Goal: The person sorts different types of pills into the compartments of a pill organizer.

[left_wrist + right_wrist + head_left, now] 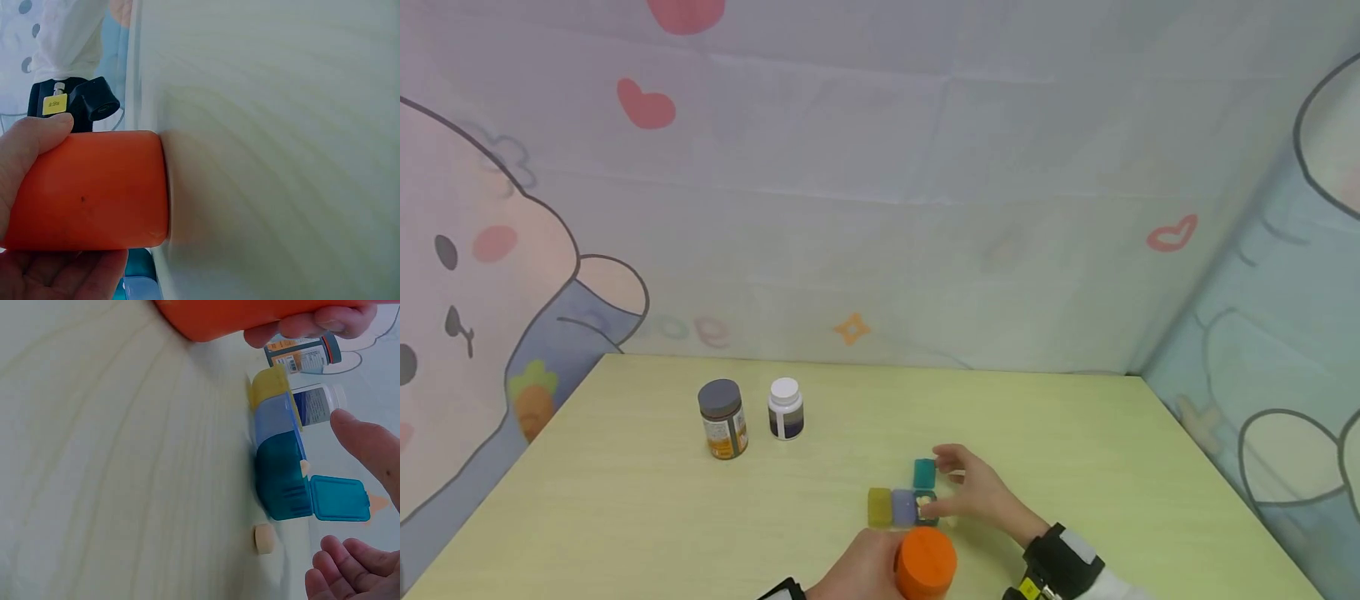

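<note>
Your left hand (859, 568) grips an orange bottle (927, 562) at the near side of the desk (625, 483), thumb and fingers wrapped around it. Just beyond it sits a small pill box (892, 508), yellow, pale blue and teal from left to right. The teal lid (924, 473) is flipped open toward the far side. Your right hand (981, 497) is at that end, its fingers loosely bent and well parted from the thumb, with nothing in hold.

From overhead you see pale pieces inside the teal compartment; the right wrist view adds a pale tablet (264, 539) on the desk, just right of the box. The left wrist view shows the bottle's plain orange side, bearing one dark speck and no print.

Far left stand a grey-capped jar (722, 421) and a white-capped bottle (786, 410). The right wrist view reveals a barcode on the jar; the lettering on both labels is too small to read, as is the yellow tag (55, 104) on your right wrist.
</note>
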A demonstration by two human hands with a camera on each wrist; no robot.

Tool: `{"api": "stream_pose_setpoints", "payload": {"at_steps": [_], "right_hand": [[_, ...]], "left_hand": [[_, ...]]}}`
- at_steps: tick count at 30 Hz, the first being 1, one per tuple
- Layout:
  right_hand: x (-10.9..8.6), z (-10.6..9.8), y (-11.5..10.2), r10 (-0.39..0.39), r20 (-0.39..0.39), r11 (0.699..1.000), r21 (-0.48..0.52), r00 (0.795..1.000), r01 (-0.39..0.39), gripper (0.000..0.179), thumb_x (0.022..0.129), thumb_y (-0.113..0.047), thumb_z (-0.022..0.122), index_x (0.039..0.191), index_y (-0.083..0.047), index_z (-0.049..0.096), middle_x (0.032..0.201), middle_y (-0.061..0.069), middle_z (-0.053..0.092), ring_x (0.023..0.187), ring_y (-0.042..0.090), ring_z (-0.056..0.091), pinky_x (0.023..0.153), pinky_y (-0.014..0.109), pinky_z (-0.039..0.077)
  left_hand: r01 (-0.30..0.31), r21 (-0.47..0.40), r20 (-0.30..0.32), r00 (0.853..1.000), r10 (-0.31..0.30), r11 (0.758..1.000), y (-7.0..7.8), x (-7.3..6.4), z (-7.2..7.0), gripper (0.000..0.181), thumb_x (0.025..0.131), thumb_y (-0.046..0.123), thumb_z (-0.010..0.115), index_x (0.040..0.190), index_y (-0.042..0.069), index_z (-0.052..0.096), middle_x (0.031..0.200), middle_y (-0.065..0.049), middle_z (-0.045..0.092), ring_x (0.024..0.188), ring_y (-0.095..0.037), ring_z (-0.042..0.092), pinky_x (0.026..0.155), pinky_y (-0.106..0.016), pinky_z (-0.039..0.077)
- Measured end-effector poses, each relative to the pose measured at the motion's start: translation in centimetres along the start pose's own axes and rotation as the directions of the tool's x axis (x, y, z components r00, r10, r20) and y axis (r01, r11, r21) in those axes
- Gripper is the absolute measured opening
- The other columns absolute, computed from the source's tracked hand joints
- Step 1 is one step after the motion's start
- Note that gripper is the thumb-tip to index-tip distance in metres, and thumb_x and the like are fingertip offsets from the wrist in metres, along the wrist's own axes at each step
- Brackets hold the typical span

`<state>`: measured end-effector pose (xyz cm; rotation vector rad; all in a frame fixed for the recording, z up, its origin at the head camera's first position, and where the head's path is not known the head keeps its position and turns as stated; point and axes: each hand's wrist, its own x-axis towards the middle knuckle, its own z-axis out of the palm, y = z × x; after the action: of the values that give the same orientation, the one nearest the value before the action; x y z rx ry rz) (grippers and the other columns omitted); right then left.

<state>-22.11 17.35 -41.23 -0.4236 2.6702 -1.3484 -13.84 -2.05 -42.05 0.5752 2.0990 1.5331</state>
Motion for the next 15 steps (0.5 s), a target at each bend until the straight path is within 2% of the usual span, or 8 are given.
{"api": "stream_pose_setpoints", "payload": {"at_steps": [6,9,15], "right_hand": [[-0.4,0.6,0.3,0.030,0.084,0.998,-0.049,0.996,-0.026,0.077,0.061,-0.013,0.083,0.122,0.009,0.041,0.111,0.016,0.054,0.101,0.029,0.052,0.088,0.044,0.044],[-0.3,1.0,0.5,0.059,0.115,0.994,-0.102,0.992,-0.047,0.072,0.062,-0.016,0.083,0.118,0.009,0.045,0.107,0.013,0.055,0.095,0.026,0.053,0.085,0.043,0.046],[0.0,1.5,0.6,0.114,0.097,0.977,-0.192,0.989,-0.094,0.065,0.061,-0.018,0.083,0.111,0.007,0.052,0.098,0.010,0.057,0.086,0.021,0.052,0.078,0.041,0.048]], "left_hand": [[-0.017,-0.008,0.011,1.000,0.017,1.000,0.1,0.1,-0.1,0.032,0.072,0.031,0.076,0.099,0.024,0.060,0.087,0.009,0.061,0.076,-0.011,0.056,0.080,-0.038,0.045],[-0.018,-0.009,0.016,1.000,0.018,1.000,0.1,0.1,-0.2,0.030,0.072,0.030,0.076,0.097,0.025,0.061,0.087,0.009,0.062,0.076,-0.011,0.056,0.079,-0.037,0.045],[-0.010,-0.013,0.015,1.000,0.010,1.000,0.0,0.2,-0.3,0.028,0.071,0.030,0.076,0.095,0.026,0.061,0.086,0.008,0.062,0.076,-0.012,0.056,0.077,-0.037,0.045]]}}
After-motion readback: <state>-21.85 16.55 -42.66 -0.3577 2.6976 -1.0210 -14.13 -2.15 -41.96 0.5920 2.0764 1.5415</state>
